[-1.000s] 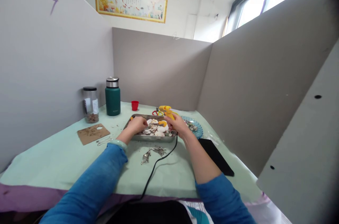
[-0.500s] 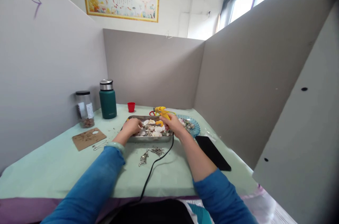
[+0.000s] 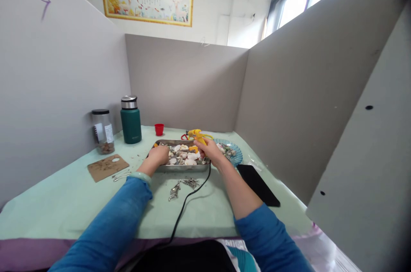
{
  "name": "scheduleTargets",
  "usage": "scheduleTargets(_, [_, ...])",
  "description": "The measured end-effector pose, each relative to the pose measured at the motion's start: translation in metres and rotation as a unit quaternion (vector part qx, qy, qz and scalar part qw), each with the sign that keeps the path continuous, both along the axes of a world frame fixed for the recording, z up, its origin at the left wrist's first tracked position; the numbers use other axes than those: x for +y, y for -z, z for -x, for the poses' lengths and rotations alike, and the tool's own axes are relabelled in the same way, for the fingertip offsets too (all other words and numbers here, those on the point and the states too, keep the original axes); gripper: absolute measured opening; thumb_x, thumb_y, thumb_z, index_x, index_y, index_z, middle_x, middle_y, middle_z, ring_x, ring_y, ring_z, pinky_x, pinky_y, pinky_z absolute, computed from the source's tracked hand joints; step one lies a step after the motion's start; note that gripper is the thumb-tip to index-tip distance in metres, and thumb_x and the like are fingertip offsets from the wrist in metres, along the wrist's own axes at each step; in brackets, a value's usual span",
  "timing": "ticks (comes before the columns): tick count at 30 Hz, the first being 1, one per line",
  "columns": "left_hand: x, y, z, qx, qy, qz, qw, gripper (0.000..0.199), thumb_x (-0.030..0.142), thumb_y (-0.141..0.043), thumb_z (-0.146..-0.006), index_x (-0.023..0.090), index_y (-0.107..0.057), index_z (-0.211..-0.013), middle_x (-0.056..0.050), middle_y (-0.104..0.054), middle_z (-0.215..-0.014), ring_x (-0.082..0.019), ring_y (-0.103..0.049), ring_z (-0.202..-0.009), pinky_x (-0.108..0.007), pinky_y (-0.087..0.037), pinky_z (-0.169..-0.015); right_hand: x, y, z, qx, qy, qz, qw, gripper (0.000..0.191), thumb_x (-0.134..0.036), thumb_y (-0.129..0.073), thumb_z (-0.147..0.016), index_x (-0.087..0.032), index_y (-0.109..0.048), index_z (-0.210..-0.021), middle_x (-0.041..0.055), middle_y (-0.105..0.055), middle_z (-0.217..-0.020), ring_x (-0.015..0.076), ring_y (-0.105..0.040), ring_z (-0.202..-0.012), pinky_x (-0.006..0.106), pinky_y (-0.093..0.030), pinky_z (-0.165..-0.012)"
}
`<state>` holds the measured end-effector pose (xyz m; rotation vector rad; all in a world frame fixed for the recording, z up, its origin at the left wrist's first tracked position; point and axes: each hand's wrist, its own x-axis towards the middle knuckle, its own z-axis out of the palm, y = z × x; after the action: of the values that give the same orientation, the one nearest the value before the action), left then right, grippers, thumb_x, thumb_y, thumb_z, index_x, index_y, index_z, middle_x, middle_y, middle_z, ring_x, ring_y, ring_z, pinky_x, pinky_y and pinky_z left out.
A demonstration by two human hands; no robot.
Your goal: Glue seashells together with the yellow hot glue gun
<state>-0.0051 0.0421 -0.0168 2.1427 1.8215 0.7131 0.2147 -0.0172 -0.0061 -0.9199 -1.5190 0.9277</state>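
Note:
My right hand [image 3: 208,150] is wrapped round the handle of a yellow hot glue gun [image 3: 196,134], held over the right end of a metal tray [image 3: 181,168]. A black cord [image 3: 188,197] trails from beneath that hand to the table's front edge. Whitish and grey seashells [image 3: 190,156] fill much of the tray. At its left end, my left hand [image 3: 159,155] reaches down with the fingers curled in; the fingertips and anything between them are hidden.
Safety pins [image 3: 174,190] lie before the tray, more [image 3: 121,175] by a brown board [image 3: 107,167]. Leftward stand a jar [image 3: 104,135] and green bottle [image 3: 130,124]; behind, a red cup [image 3: 159,129]. On the right are a blue plate [image 3: 238,155] and black flat object [image 3: 258,186]. Partitions enclose the table.
My left hand has shifted slightly left and its fingers have curled down out of sight into the tray. My right hand with the glue gun has hardly moved.

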Motion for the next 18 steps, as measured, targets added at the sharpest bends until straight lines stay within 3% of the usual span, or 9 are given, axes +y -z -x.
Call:
scheduleTargets(4, [0.000, -0.002, 0.002, 0.054, 0.022, -0.001, 0.998, 0.008, 0.010, -0.066, -0.054, 0.016, -0.061, -0.053, -0.019, -0.066, -0.074, -0.032, -0.061, -0.090, -0.034, -0.044, -0.076, 0.003, 0.002, -0.002, 0.001, 0.010, 0.003, 1.000, 0.037, -0.052, -0.061, -0.073, -0.019, -0.045, -0.066, -0.0064, -0.042, -0.050, 0.0063, -0.037, -0.039, 0.020, -0.032, -0.039])
scheduleTargets(8, [0.001, -0.008, 0.003, 0.112, 0.006, -0.044, 0.993, 0.009, 0.017, -0.057, -0.066, 0.017, -0.064, -0.071, -0.014, -0.068, -0.084, -0.024, -0.062, -0.084, -0.028, -0.044, -0.070, 0.002, 0.001, -0.002, 0.014, 0.009, 0.010, 1.000, 0.038, -0.054, -0.061, -0.072, -0.019, -0.047, -0.067, -0.0066, -0.042, -0.050, 0.0059, -0.036, -0.039, 0.020, -0.032, -0.039])
scheduleTargets(10, [0.003, -0.009, 0.002, 0.055, 0.001, -0.063, 0.997, 0.012, 0.019, -0.051, -0.072, 0.017, -0.062, -0.077, -0.010, -0.068, -0.082, -0.020, -0.063, -0.075, -0.025, -0.044, -0.064, 0.002, 0.000, -0.002, 0.020, 0.008, 0.019, 1.000, 0.038, -0.054, -0.062, -0.071, -0.019, -0.047, -0.068, -0.0065, -0.042, -0.050, 0.0062, -0.037, -0.040, 0.020, -0.032, -0.039])
scheduleTargets(13, [0.007, -0.009, 0.000, -0.110, 0.013, -0.026, 0.994, 0.015, 0.018, -0.046, -0.076, 0.016, -0.057, -0.085, -0.005, -0.067, -0.075, -0.012, -0.057, -0.052, -0.021, -0.042, -0.052, 0.001, 0.000, -0.002, 0.028, -0.001, 0.035, 0.999, 0.037, -0.053, -0.062, -0.071, -0.019, -0.048, -0.071, -0.0066, -0.043, -0.051, 0.0062, -0.038, -0.040, 0.020, -0.032, -0.039])
scheduleTargets(18, [0.007, -0.010, -0.001, -0.318, 0.004, 0.021, 0.948, 0.018, 0.012, -0.044, -0.078, 0.013, -0.053, -0.094, -0.001, -0.064, -0.073, -0.005, -0.042, -0.036, -0.018, -0.035, -0.039, -0.004, -0.004, -0.004, -0.053, -0.020, 0.049, 0.997, 0.034, -0.051, -0.061, -0.073, -0.019, -0.050, -0.072, -0.0043, -0.048, -0.053, 0.0074, -0.040, -0.039, 0.020, -0.031, -0.038])
